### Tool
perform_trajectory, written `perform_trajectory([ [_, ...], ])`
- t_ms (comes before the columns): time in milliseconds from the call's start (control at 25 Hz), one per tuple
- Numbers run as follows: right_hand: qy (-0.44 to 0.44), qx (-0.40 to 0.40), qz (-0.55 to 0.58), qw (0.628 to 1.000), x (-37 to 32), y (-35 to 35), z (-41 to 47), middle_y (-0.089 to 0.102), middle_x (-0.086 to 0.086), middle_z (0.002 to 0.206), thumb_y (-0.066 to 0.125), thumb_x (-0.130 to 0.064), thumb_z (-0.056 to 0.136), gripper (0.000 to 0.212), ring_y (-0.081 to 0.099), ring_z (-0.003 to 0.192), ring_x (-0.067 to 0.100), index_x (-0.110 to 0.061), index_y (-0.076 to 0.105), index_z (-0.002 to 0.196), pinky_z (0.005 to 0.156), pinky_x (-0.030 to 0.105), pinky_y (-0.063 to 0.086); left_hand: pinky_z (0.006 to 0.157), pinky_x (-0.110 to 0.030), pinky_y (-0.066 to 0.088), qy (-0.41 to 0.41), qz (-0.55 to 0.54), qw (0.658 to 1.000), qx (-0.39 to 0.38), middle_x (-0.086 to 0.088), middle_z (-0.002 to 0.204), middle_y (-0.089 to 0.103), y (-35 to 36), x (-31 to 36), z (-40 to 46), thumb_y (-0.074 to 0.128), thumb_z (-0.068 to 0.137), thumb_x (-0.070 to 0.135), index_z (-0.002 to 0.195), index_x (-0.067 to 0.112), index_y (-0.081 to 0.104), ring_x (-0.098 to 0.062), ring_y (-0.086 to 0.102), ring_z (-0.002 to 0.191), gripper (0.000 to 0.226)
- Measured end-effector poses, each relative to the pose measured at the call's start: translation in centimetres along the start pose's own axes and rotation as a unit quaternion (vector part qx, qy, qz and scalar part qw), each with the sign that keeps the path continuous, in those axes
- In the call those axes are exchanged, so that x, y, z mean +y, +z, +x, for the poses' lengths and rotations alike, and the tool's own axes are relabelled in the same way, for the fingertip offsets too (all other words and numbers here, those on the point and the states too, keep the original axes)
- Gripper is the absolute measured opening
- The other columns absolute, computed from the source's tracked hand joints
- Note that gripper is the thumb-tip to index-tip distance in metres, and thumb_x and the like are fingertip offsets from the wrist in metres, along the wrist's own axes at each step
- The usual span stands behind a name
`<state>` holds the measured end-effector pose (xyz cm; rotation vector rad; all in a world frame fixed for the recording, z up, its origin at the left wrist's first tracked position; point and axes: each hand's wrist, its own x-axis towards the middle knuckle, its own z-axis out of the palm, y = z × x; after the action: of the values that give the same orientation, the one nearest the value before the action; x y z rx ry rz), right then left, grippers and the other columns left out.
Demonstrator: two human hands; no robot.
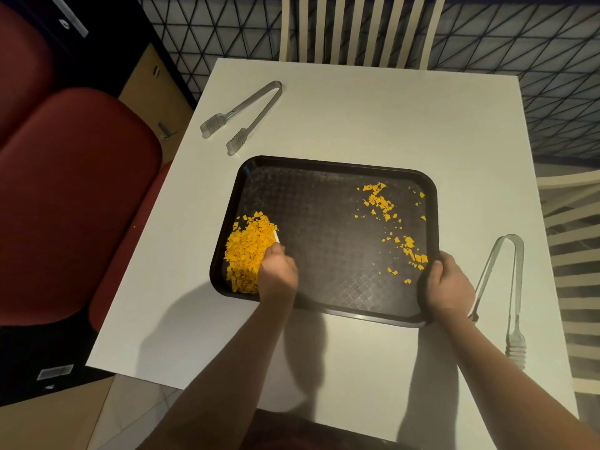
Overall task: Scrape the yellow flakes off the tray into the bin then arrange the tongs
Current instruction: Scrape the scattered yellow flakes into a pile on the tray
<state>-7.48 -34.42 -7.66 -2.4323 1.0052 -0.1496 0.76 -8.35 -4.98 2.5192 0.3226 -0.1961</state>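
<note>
A dark tray (328,167) lies on the white table (373,108). A heap of yellow flakes (245,251) is piled against the tray's left rim, and scattered flakes (381,203) remain on its right side. My left hand (277,276) is closed on a small white scraper (277,237) whose edge touches the heap. My right hand (446,284) grips the tray's right front corner. One pair of metal tongs (243,115) lies at the table's far left, another pair of tongs (506,287) lies to the right of the tray. No bin is in view.
A red upholstered seat (71,190) stands left of the table. A white slatted chair (357,27) is at the far side and another chair (574,254) at the right. A dark cabinet (97,34) is at the back left.
</note>
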Motion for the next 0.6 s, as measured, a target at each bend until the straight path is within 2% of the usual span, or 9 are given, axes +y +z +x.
perform_trajectory([
  [40,0.001,-0.001,0.003,1.000,0.0,0.0,0.0,0.065,0.019,0.094,0.020,-0.036,0.083,0.051,0.058,0.083,0.041,-0.017,0.054,0.115,0.065,0.034,0.033,0.083,-0.030,0.041,0.025,0.006,1.000,0.005,-0.019,0.110,0.062,0.2,0.5,-0.2,0.043,0.092,0.008,0.114,0.001,0.056,-0.034,0.059,0.101,0.026],
  [160,-0.002,-0.001,0.010,1.000,0.0,0.1,0.1,0.066,0.017,0.094,0.021,-0.037,0.083,0.050,0.059,0.084,0.040,-0.018,0.054,0.116,0.066,0.035,0.036,0.085,-0.038,0.042,0.123,0.025,0.990,-0.060,-0.017,0.107,0.060,2.0,4.7,-1.1,0.042,0.093,0.011,0.108,0.002,0.057,-0.034,0.058,0.098,0.023],
  [320,0.000,-0.002,0.018,1.000,0.3,0.2,0.2,0.066,0.013,0.092,0.022,-0.036,0.084,0.047,0.059,0.082,0.038,-0.019,0.055,0.113,0.065,0.033,0.035,0.081,-0.044,0.047,0.246,0.021,0.960,-0.133,-0.016,0.108,0.059,5.2,11.7,-1.6,0.041,0.094,0.010,0.111,0.003,0.055,-0.035,0.059,0.095,0.024],
  [440,0.005,-0.008,0.023,1.000,0.2,0.3,0.2,0.065,0.010,0.085,0.022,-0.036,0.083,0.043,0.059,0.079,0.037,-0.020,0.055,0.106,0.063,0.033,0.036,0.082,-0.046,0.048,0.296,0.055,0.934,-0.193,-0.016,0.117,0.056,7.5,15.1,-1.3,0.039,0.094,0.007,0.116,0.003,0.052,-0.038,0.057,0.101,0.026],
  [600,0.009,-0.009,0.031,0.999,0.4,0.5,0.2,0.064,0.006,0.082,0.022,-0.037,0.084,0.040,0.058,0.078,0.035,-0.023,0.055,0.103,0.063,0.032,0.037,0.083,-0.046,0.047,0.328,0.110,0.911,-0.226,-0.018,0.115,0.055,10.1,16.7,-1.0,0.040,0.091,-0.001,0.117,0.002,0.050,-0.038,0.056,0.104,0.028],
])
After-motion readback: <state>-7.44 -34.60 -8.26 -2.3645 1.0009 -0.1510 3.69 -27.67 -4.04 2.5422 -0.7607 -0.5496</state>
